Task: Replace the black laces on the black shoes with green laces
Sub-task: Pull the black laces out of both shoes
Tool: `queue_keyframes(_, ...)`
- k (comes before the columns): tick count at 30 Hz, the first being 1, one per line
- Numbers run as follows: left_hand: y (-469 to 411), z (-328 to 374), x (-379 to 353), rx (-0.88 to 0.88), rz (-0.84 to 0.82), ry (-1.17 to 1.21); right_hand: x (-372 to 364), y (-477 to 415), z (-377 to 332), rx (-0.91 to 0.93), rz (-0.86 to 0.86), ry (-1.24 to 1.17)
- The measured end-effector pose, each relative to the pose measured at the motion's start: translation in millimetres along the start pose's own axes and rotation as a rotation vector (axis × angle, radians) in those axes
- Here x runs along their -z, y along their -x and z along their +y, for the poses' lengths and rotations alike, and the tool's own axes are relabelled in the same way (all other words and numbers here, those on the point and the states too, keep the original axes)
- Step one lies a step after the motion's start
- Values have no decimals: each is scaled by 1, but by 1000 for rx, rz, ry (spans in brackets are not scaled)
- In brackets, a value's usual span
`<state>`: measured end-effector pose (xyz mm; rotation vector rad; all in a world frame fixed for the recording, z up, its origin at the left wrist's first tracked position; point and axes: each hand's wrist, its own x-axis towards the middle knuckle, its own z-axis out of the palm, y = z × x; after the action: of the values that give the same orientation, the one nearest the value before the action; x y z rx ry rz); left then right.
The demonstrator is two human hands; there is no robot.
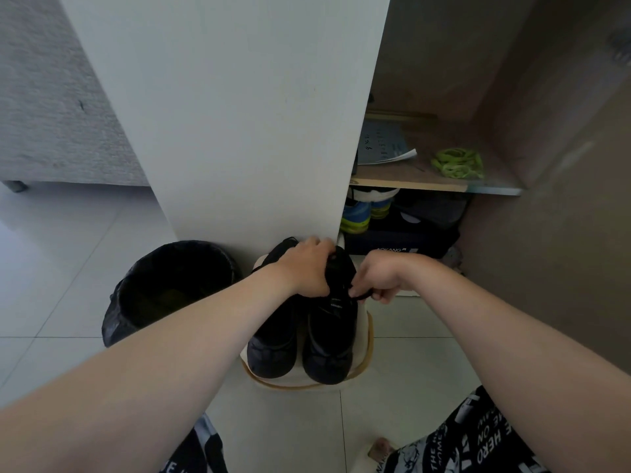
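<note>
Pulling the black lace (358,296) out of its eyelets looks to be the step in hand. It should go best if the lace is drawn out one crossing at a time, along the line of each eyelet rather than sideways. The shoe needs holding firmly so it does not tip off its perch.

The black shoes (273,343) stand side by side, toes toward the near edge, on a round pale stool (307,385) with a tan rim. The left hand (309,268) is curled over the far, ankle end of the right-hand shoe (327,339), with its fingers wrapped round the collar to steady it. The right hand (379,278) sits just to the right of that shoe's throat. Its thumb and fingertips are pressed together on a short loop of the lace (the other fingers are tucked under, and how much lace is loose cannot be told against the black upper).

The green laces (457,162) lie in a loose bundle on a wooden shelf (409,184) far to the right, well apart from both hands. A black-lined bin (170,288) stands just left of the stool.
</note>
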<state>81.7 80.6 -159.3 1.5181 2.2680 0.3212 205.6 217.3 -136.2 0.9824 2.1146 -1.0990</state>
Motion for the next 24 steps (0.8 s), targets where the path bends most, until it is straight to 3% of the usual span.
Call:
queue_keyframes(2, 0, 10, -1, -172, 127, -47, 0, 1, -5, -23, -50, 25)
queue_keyframes(5, 3, 22, 2, -242, 87, -85, 0, 7, -11, -28, -98, 154)
queue_keyframes(8, 7, 26, -6, -177, -29, -89, -3, 3, -9, -30, -60, 245)
queue_keyframes(14, 2, 34, -16, 15, -13, -67, -7, -4, 2, -71, -135, 107)
queue_keyframes(20, -5, 42, -14, 203, -113, 228, -19, -9, -4, -67, -81, 4)
queue_keyframes(24, -7, 38, -14, 314, -89, 445, -22, -7, -8, -68, -85, -79)
